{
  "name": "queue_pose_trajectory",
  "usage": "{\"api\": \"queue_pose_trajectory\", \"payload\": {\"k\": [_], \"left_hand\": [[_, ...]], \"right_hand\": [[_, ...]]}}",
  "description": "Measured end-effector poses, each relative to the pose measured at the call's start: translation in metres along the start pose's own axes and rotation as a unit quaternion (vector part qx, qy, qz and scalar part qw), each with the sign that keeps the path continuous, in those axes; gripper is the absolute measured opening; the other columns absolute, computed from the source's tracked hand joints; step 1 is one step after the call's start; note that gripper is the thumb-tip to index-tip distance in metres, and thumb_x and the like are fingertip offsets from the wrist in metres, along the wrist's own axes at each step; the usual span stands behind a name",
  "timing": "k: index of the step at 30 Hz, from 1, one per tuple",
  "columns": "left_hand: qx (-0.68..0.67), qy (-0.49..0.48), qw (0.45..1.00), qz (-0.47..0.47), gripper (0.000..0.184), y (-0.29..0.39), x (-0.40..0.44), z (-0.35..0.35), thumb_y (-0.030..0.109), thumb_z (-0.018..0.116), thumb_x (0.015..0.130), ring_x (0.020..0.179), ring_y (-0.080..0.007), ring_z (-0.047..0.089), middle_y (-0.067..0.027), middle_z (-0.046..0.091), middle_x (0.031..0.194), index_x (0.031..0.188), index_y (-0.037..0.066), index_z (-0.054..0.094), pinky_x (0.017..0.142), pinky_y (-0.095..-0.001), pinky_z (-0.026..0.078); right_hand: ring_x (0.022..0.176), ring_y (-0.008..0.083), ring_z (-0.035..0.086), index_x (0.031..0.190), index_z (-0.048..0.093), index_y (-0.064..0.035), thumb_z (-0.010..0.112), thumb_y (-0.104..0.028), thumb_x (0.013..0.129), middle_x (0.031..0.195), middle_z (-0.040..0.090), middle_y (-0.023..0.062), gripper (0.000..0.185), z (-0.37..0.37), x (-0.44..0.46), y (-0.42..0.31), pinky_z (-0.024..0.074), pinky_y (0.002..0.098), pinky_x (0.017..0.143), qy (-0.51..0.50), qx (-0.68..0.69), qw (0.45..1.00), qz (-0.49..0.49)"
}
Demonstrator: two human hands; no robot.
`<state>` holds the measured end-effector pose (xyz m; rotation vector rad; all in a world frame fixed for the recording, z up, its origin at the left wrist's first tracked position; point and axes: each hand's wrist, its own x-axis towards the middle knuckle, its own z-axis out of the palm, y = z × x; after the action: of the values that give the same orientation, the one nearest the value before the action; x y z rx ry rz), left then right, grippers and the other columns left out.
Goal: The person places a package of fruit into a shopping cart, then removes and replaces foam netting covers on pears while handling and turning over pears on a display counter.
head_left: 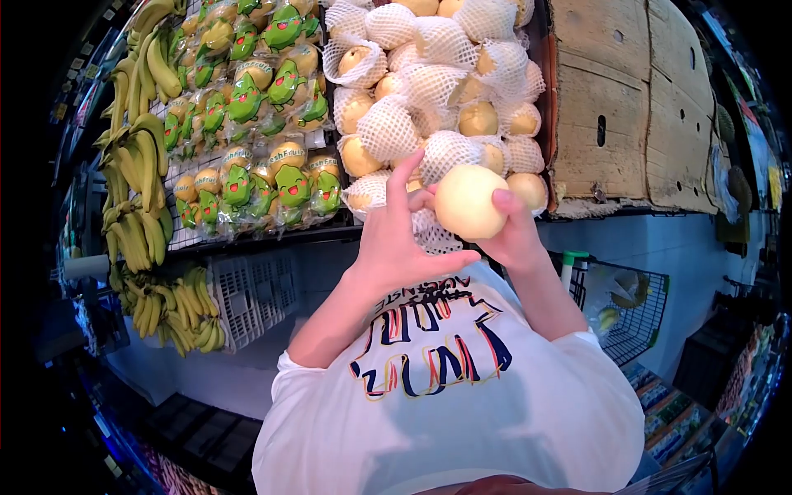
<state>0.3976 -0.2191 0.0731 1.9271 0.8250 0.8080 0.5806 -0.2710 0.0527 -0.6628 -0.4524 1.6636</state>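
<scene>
My right hand [513, 231] grips a bare, round, pale yellow pear [469, 200], its thumb pressed on the near side. On the pear's left is my left hand [394, 231], thumb and index finger spread wide. Its other fingers reach toward the pear; whether they touch it I cannot tell. A white foam net [436, 233] shows below the pear, between the hands, and what supports it is hidden. Just beyond, many similar pears [478, 120] lie piled up, most wrapped in white foam nets [388, 132].
Left of the pile sit bagged fruits [285, 177] with green cartoon labels, then bananas [144, 165]. More bananas [173, 309] lie beside a white crate [256, 293]. Flattened cardboard [606, 99] covers the right side. A black wire basket [635, 305] holding fruit is at lower right.
</scene>
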Motion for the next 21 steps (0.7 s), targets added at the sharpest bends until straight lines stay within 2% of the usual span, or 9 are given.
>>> {"api": "queue_pose_trajectory", "payload": {"k": [2,3,4,6,7,10,13,19,21], "left_hand": [[-0.105,-0.009,0.993,-0.049,0.106,-0.005,-0.007,0.006,0.029,0.085,0.073,0.082,-0.0258,0.072,-0.0092,0.07,0.079,0.151,0.005,0.018,0.085,-0.0362,0.053],[-0.114,-0.011,0.991,-0.068,0.098,-0.001,-0.008,0.005,0.023,0.082,0.077,0.079,-0.0215,0.071,-0.006,0.069,0.077,0.151,0.005,0.02,0.086,-0.0338,0.051],[-0.123,-0.012,0.989,-0.087,0.09,0.003,-0.009,0.004,0.016,0.078,0.08,0.077,-0.0172,0.07,-0.0028,0.068,0.075,0.15,0.005,0.022,0.087,-0.0314,0.049],[-0.135,-0.02,0.984,-0.117,0.086,0.0,-0.011,0.003,0.014,0.077,0.081,0.076,-0.0141,0.069,-0.0007,0.067,0.075,0.149,0.005,0.025,0.086,-0.031,0.049],[-0.155,-0.016,0.98,-0.123,0.076,-0.003,-0.012,0.003,0.013,0.076,0.083,0.074,-0.009,0.066,0.001,0.066,0.075,0.146,0.006,0.033,0.078,-0.0285,0.05],[-0.166,-0.039,0.972,-0.161,0.067,-0.006,-0.012,0.003,0.015,0.075,0.084,0.072,-0.0078,0.064,-0.0002,0.067,0.074,0.141,0.007,0.041,0.069,-0.0259,0.049],[-0.144,-0.04,0.979,-0.141,0.058,-0.008,-0.01,0.003,0.017,0.073,0.086,0.071,-0.0073,0.063,-0.0013,0.067,0.073,0.137,0.008,0.048,0.062,-0.0249,0.048],[-0.154,-0.035,0.979,-0.131,0.05,-0.012,-0.007,0.008,0.018,0.071,0.088,0.072,-0.0089,0.064,-0.0026,0.066,0.072,0.133,0.007,0.051,0.071,-0.0265,0.05],[-0.146,-0.042,0.979,-0.134,0.05,-0.011,-0.006,0.007,0.017,0.07,0.09,0.077,-0.0097,0.064,-0.003,0.066,0.075,0.133,0.006,0.05,0.076,-0.0277,0.05]], "right_hand": [[0.114,0.0293,0.062,0.134,0.047,-0.0015,0.064,-0.048,0.084,0.125,0.061,0.0197,0.07,0.001,0.005,-0.007,0.0494,0.0424,0.1,-0.004,0.07,0.997,0.03],[0.113,0.0313,0.063,0.132,0.05,-0.0002,0.06,-0.055,0.084,0.123,0.062,0.022,0.073,0.0,0.008,-0.006,0.0489,0.046,0.101,0.019,0.053,0.998,0.007],[0.114,0.0325,0.062,0.133,0.05,-0.0007,0.061,-0.055,0.084,0.124,0.061,0.0228,0.074,-0.006,0.009,-0.006,0.0499,0.0472,0.099,0.009,0.099,0.995,0.022],[0.116,0.0349,0.061,0.134,0.05,-0.0018,0.063,-0.057,0.083,0.125,0.061,0.0245,0.076,-0.018,0.008,-0.008,0.0519,0.0496,0.096,-0.012,0.189,0.98,0.054],[0.111,0.0329,0.064,0.133,0.05,-0.0025,0.062,-0.058,0.084,0.127,0.059,0.0222,0.075,-0.021,0.007,-0.008,0.0554,0.0456,0.091,-0.017,0.234,0.97,0.07],[0.104,0.0332,0.064,0.133,0.05,-0.0047,0.064,-0.058,0.084,0.128,0.056,0.0211,0.074,-0.023,0.009,-0.003,0.0593,0.0395,0.083,-0.053,0.377,0.918,0.112],[0.098,0.0311,0.063,0.132,0.05,-0.0047,0.064,-0.058,0.085,0.126,0.054,0.0193,0.072,-0.018,0.01,-0.003,0.0603,0.0336,0.077,-0.018,0.445,0.885,0.133],[0.102,0.0294,0.06,0.133,0.049,-0.0042,0.065,-0.057,0.087,0.125,0.054,0.0179,0.072,-0.017,0.01,-0.002,0.0601,0.0301,0.075,0.002,0.471,0.873,0.125],[0.106,0.0311,0.058,0.135,0.047,-0.0036,0.066,-0.054,0.088,0.126,0.054,0.018,0.072,-0.011,0.011,-0.003,0.0594,0.033,0.081,0.011,0.454,0.885,0.106]]}}
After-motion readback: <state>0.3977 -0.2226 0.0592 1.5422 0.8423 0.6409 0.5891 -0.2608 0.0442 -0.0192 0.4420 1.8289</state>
